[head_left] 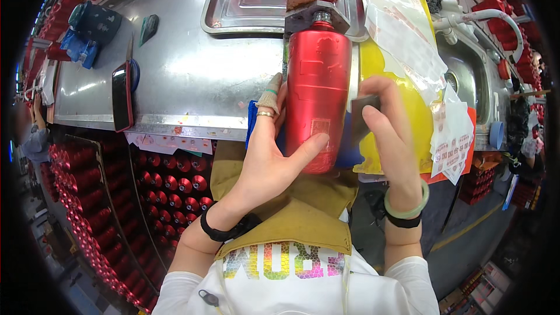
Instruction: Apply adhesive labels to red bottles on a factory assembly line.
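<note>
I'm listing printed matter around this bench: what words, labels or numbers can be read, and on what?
I'll place the texts without copying them.
White shirt: large rainbow-coloured letters.
White sheet by the sink: small red print.
Pale sheets above it: faint red print, too small to read.
Red bottle: no readable text.

white shirt (291, 296): large rainbow letters (290, 259); white sheet (450, 125): reddish printed characters (452, 148)
</note>
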The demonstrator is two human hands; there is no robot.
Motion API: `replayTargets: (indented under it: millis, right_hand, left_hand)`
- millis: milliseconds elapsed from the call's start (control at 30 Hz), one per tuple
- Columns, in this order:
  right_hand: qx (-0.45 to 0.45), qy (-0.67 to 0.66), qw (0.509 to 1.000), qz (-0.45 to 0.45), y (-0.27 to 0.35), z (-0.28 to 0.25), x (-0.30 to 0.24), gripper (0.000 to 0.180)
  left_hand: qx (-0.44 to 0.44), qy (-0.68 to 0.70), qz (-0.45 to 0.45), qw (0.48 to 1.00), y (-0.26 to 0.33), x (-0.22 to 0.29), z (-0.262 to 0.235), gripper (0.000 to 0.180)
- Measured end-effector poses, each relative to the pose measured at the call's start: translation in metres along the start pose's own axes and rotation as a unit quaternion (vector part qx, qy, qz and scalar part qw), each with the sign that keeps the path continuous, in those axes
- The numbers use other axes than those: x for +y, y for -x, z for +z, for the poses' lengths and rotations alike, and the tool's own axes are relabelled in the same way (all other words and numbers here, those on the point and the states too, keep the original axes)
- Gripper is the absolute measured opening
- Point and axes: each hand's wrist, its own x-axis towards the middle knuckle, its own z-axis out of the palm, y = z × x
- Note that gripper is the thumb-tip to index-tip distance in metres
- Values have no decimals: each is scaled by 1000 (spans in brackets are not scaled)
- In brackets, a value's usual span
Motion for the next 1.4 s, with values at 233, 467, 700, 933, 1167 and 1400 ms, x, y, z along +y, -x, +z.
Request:
replayTargets:
  millis: [233, 467, 700, 933, 1167, 1400]
  right_hand:
    - [-132, 385, 831, -379, -5, 10, -40, 32]
    - [-31, 463, 700, -542, -13, -3, -28, 30]
    - [-88, 339, 844, -406, 36, -5, -5, 21]
    - [142, 151, 958, -198, 21, 19, 29, 30]
    - [185, 224, 940, -177, 21, -17, 45, 33]
    - [186, 108, 958, -187, 20, -17, 37, 31]
  left_hand:
    - [13, -24, 4, 1000, 1, -2, 1, 102]
    - [-30, 150, -48, 987, 1, 3, -19, 66]
    - [-34, 103, -19, 994, 2, -3, -16, 66]
    - [-51, 99, 5, 994, 3, -11, -17, 77]
    - [35, 37, 98, 994, 17, -23, -16, 70]
    - [-42, -530, 266, 804, 39, -7, -8, 71]
